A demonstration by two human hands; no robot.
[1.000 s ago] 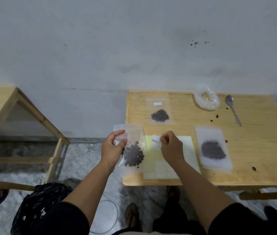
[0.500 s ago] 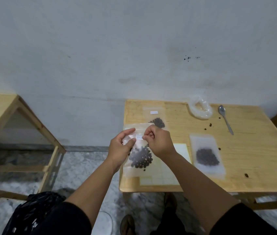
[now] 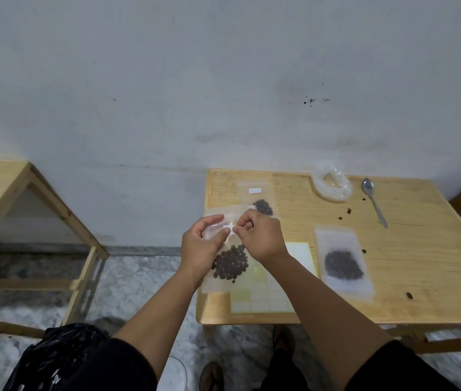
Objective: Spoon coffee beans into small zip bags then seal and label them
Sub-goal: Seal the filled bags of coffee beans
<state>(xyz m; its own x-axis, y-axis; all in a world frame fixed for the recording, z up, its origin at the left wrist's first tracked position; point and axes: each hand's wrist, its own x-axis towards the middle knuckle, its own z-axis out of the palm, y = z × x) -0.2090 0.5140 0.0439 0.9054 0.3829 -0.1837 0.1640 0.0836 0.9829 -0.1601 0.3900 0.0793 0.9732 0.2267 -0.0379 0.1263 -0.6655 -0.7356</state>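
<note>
The white label (image 3: 230,229) sits on the upper part of the zip bag of coffee beans (image 3: 228,256), directly between both thumbs. The left hand (image 3: 202,245) grips the bag's top from its left; the right hand (image 3: 261,238) apparently pinches the label, above the worktop (image 3: 410,249).

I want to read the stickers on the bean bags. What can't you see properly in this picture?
Head view:
- Words on the small white label: too small, partly under the fingers of the right hand.
- Writing on the far bag's label: too small to read.
- Zip of the held bag: covered by the left hand, so sealed or not is unclear.
- Lower part of the far bag: behind the right hand.
</note>
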